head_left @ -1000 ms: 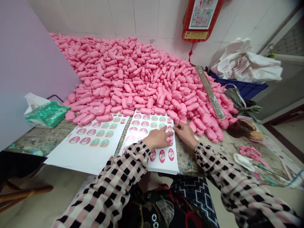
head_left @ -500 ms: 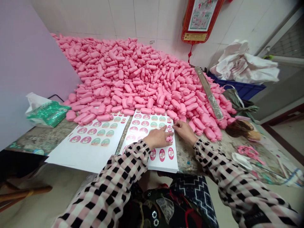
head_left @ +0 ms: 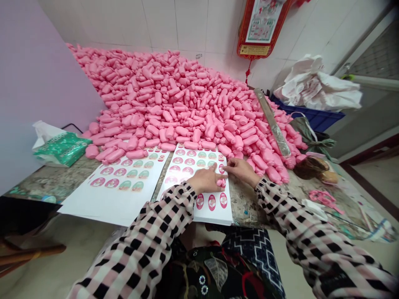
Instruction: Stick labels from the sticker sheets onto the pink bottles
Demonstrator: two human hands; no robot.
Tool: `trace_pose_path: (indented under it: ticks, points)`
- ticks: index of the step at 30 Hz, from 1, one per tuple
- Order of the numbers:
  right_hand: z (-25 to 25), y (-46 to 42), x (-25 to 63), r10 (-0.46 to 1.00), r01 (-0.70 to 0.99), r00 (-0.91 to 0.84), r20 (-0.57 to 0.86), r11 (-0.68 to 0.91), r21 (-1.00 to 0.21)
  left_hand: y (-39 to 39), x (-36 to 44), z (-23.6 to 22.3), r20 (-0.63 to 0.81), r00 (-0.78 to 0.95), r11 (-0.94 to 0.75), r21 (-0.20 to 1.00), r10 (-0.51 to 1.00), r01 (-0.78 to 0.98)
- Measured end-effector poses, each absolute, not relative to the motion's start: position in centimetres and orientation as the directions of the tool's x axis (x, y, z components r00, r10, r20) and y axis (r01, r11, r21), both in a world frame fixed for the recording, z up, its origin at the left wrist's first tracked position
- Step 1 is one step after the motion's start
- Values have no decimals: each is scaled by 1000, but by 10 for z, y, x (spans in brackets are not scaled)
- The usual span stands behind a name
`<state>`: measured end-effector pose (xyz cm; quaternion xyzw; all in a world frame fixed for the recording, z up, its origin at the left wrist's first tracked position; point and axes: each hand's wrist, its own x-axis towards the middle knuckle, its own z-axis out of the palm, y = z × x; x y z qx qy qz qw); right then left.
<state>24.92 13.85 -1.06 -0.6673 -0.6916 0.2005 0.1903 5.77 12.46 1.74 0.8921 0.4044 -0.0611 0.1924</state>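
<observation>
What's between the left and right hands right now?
Between the left hand and right hand, the head view shows one pink bottle-shaped item, over a sheet of oval labels.

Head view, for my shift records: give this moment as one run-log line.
left hand: touching pink piece | right hand: on sticker sheet | beyond: pink heap

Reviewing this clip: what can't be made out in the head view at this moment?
Small pink piece: partly hidden by the left hand; which hand grips it is unclear.
Sticker sheet: labels beneath the left hand and right hand are hidden.
Blue crate: contents hidden by the white plastic bag.
Wall hanging: top cut off by the frame edge.
</observation>
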Motion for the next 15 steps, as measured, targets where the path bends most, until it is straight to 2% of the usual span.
trace_pose_path:
  ticks: [8,15]
  points:
    - [-5,141,244,998,851,43,-45,-60,-522,123,61,25,-294,645,-577,289,705,763]
    - [12,149,238,998,849,43,-45,-60,-526,124,61,24,-304,636,-569,286,709,771]
